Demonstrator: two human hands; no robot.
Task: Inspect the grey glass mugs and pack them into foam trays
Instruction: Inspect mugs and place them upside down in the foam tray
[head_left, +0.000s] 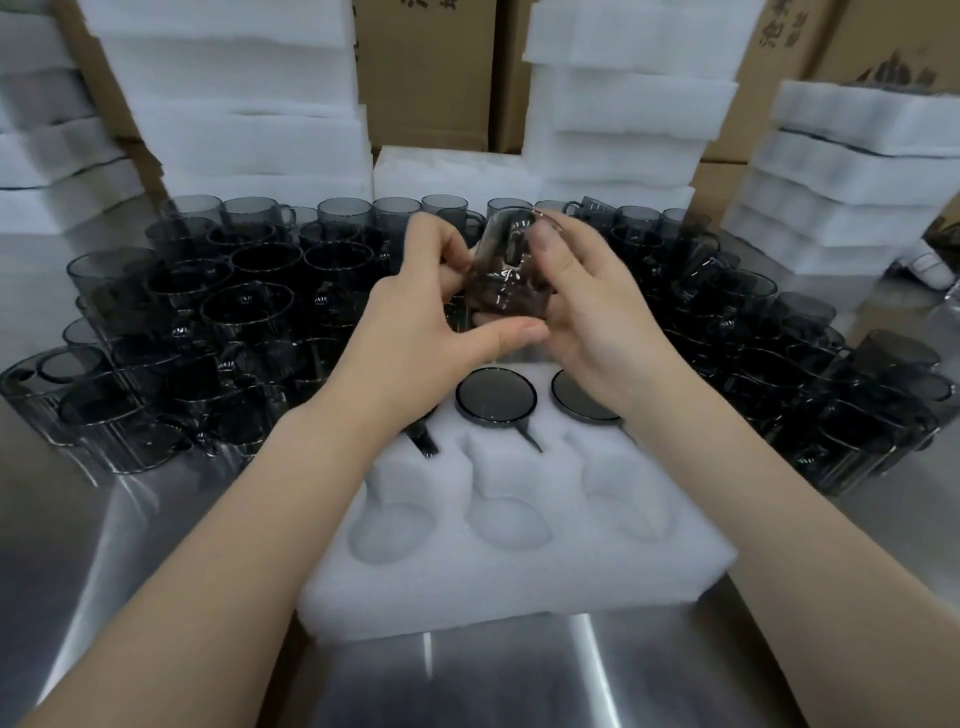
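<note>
Above the white foam tray (519, 571) on the steel table, we hold a smoky grey glass mug (506, 275) tilted between both hands, left hand (415, 322) and right hand (597, 312) fingers grasping it. Its handle is hidden; our wrists cover two packed mugs (496, 397) partly.
</note>
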